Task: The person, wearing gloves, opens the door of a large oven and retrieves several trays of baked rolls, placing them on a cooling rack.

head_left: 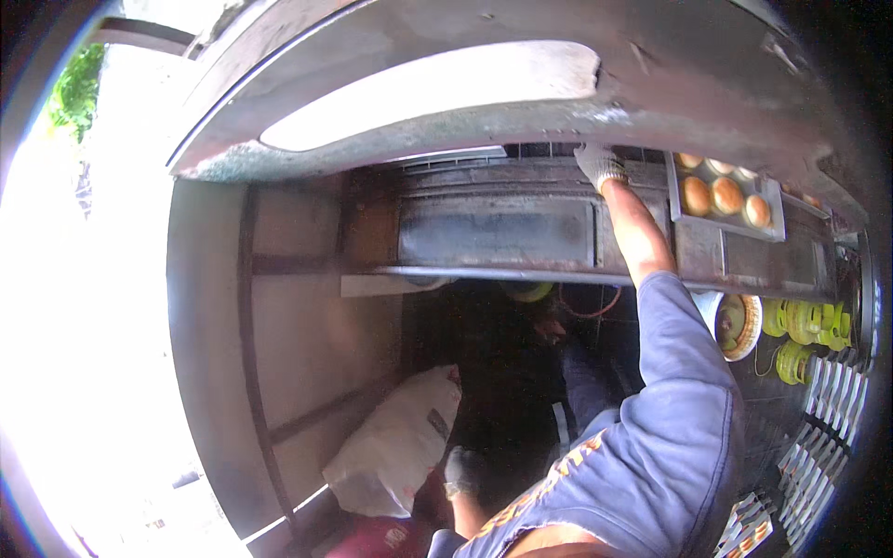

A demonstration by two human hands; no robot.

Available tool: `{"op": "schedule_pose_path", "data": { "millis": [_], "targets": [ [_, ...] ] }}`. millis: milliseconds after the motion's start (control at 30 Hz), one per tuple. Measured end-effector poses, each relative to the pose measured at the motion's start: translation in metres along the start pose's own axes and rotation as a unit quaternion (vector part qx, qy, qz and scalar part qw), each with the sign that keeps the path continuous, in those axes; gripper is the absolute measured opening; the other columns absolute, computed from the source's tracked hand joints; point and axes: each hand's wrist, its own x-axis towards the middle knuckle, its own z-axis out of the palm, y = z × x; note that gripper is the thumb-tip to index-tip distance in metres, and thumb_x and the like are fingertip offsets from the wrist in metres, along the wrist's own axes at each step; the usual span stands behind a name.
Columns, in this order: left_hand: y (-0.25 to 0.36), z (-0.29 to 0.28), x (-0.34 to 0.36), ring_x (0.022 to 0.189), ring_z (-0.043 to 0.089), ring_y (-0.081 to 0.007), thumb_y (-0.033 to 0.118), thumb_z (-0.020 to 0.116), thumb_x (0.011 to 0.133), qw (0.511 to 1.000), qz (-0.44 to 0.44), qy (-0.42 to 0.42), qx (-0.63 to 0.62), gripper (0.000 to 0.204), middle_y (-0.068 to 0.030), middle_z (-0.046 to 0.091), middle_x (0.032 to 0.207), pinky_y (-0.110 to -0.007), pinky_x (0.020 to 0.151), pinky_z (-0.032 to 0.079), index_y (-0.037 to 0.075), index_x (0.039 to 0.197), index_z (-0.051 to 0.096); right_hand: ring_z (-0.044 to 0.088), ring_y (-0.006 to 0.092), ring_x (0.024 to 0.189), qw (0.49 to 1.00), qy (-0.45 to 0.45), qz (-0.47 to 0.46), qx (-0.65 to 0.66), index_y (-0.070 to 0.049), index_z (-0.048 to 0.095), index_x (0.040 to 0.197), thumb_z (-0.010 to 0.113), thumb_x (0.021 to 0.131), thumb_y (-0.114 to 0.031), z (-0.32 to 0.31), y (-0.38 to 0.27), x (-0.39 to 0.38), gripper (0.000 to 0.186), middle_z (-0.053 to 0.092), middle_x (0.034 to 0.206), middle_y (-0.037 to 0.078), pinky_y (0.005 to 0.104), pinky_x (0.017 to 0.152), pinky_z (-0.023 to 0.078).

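My right hand (598, 165), in a pale knitted glove, is raised at the lower edge of the metal oven hood (679, 102); its fingertips are too hidden to show what they touch. Just right of it lies a metal tray (777, 223) of round golden buns (726, 194). Below my outstretched arm is an oven front with a long panel (493, 231). My left hand (461, 472), in a darker glove, hangs low beside a white sack (391, 446); its fingers are too shadowed to make out.
A bucket (742, 325) and yellow-green gas cylinders (805, 321) stand under the oven at right. Several stacks of metal trays (833, 400) are at lower right. A pale wall panel (307, 344) is at left, beside a bright opening.
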Motion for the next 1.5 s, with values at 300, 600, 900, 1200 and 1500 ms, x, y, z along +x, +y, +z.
{"op": "schedule_pose_path", "data": {
  "millis": [300,600,900,1200,1500],
  "targets": [
    [0.036,-0.132,0.092,0.087,0.064,-0.0334,0.023,0.066,0.087,0.970,0.083,0.227,-0.010,0.017,-0.0134,0.069,0.090,-0.046,0.077,0.050,0.006,0.087,0.067,0.056,0.0373,0.125,0.996,0.036,0.077,0.034,-0.009,0.064,0.128,0.048,0.095,-0.055,0.041,0.003,0.012,0.059,0.060,0.134,0.018,0.0459,0.107,0.041],
    [-0.038,-0.098,0.108,0.097,0.060,-0.0421,0.015,0.066,0.083,0.949,0.180,0.244,-0.090,0.015,-0.0179,0.065,0.096,-0.048,0.085,0.051,0.005,0.094,0.066,0.060,0.0401,0.117,0.987,0.160,-0.005,-0.017,-0.007,0.059,0.132,0.065,0.089,-0.038,0.035,-0.008,-0.023,0.054,0.066,0.123,0.023,0.0473,0.101,0.046],
    [-0.147,-0.067,0.015,0.099,0.062,-0.0346,0.022,0.064,0.089,0.972,0.189,0.095,-0.100,0.020,-0.0156,0.066,0.103,-0.044,0.084,0.051,0.003,0.097,0.064,0.063,0.0455,0.095,0.977,-0.159,-0.063,0.130,-0.002,0.064,0.097,0.057,0.085,-0.023,0.051,-0.123,-0.327,0.025,0.066,0.097,0.027,0.0511,0.081,0.051],
    [-0.210,-0.153,0.070,0.104,0.061,-0.0324,0.026,0.065,0.090,0.976,0.023,0.067,-0.207,0.031,-0.0159,0.065,0.110,-0.042,0.088,0.049,0.000,0.107,0.062,0.065,0.0447,0.100,0.942,-0.268,0.020,0.199,-0.001,0.068,0.103,0.059,0.083,-0.030,0.093,-0.234,-0.308,0.036,0.066,0.106,0.029,0.0498,0.087,0.050],
    [-0.087,-0.336,0.255,0.109,0.060,-0.0302,0.031,0.065,0.091,0.931,0.064,0.121,-0.338,0.042,-0.0163,0.064,0.117,-0.040,0.093,0.048,-0.002,0.116,0.060,0.057,0.0420,0.121,0.999,-0.040,0.014,0.029,-0.005,0.062,0.128,0.055,0.088,-0.038,0.146,-0.330,0.025,0.052,0.060,0.133,0.022,0.0457,0.099,0.047]
  ]
}}
